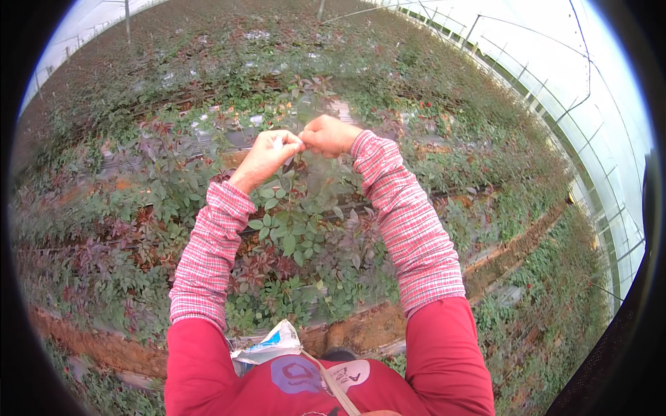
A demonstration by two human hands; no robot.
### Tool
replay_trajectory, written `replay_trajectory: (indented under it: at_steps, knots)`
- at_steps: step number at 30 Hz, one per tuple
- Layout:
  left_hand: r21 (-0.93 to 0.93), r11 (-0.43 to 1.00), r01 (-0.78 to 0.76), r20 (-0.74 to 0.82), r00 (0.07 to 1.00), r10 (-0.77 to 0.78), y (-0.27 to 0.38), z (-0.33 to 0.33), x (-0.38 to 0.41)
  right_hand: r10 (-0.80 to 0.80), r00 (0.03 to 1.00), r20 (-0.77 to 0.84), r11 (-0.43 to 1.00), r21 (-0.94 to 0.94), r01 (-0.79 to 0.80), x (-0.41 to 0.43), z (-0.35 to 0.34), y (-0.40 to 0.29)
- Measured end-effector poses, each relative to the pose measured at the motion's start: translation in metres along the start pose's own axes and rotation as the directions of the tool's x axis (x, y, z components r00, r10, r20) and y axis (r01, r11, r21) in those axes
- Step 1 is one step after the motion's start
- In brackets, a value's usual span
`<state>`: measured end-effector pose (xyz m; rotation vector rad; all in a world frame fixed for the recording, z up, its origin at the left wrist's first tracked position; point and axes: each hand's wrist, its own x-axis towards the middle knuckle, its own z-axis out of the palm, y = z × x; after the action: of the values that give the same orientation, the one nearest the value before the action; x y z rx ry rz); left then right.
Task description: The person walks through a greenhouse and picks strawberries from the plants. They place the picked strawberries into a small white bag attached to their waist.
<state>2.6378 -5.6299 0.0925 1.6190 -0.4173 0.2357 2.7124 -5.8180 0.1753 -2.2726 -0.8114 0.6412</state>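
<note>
My left hand [269, 157] is raised in front of me, its thumb and fingers closed on a small white strip [278, 142]. Fingertip to fingertip with it, my right hand [329, 137] pinches at the stem of a tall rose plant [289, 229]. The exact spot between the fingertips is hidden by the fingers. Green compound leaves of this plant spread below both hands, and reddish young leaves [312, 86] show just beyond them. A dark leaf [287, 165] hangs under my left fingers.
Rows of rose plants [156, 192] with green and dark red foliage run across the view. Bare soil [364, 330] borders the near bed. A white and blue plastic bag [276, 343] hangs at my waist from a strap [333, 382]. Greenhouse sheeting [598, 104] rises at the right.
</note>
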Motion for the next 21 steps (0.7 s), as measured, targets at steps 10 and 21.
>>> replay_trajectory:
  at_steps: [10, 21]
  knots:
    - [-0.022, 0.998, 0.067, -0.174, 0.982, -0.069, 0.009, 0.044, -0.013, -0.315, 0.934, -0.166, 0.940, 0.077, 0.331, -0.008, -0.003, 0.021]
    - [-0.040, 0.994, 0.097, -0.326, 0.940, -0.105, 0.012, 0.076, -0.023, -0.552, 0.829, -0.092, 0.834, -0.079, 0.547, -0.029, -0.005, 0.047]
